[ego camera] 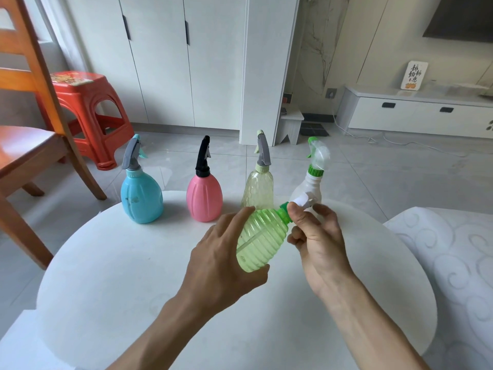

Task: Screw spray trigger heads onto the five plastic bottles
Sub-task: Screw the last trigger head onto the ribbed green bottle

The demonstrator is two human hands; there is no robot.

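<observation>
4 of 5 look done: blue bottle [141, 194], pink bottle [204, 197], clear bottle [258, 192] and white bottle [306, 189] stand capped at the worktop [120, 276] far edge. The green bottle [260, 240] is tilted above the worktop, left hand [221, 263] curled around its body, right hand [317, 236] pinching the trigger head [298, 201] at the neck. Wooden chair [32, 145] and red stool [88, 113] sit well clear; nothing blocks.

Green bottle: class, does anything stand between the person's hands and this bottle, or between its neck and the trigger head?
Nothing visible does. The left hand already holds the green bottle by its body, tilted above the table. The right hand has its grip on the trigger head, which sits at the bottle's neck.
</observation>
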